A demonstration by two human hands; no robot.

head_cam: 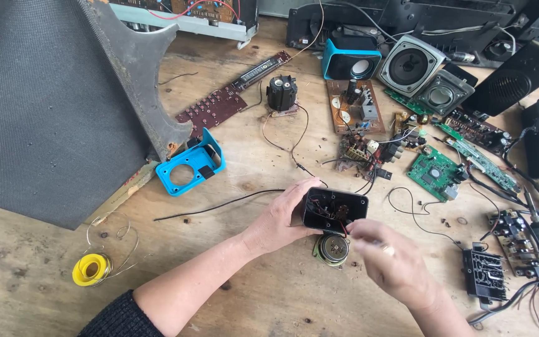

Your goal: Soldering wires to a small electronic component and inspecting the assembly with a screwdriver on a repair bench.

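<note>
The right hand (pixel 394 262) pinches wires inside the open black speaker housing (pixel 334 210), held in the left hand's (pixel 282 218) grip.

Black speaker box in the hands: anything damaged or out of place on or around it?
The black speaker box, held by the left hand, is open with wires showing. Its round speaker driver lies loose on the wooden table beneath. The right hand reaches in. A blue front panel lies detached nearby.

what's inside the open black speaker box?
Inside the black plastic speaker box: thin red and dark wires. Its lower corner is covered by the right hand; deeper parts are too dark to tell.
</note>
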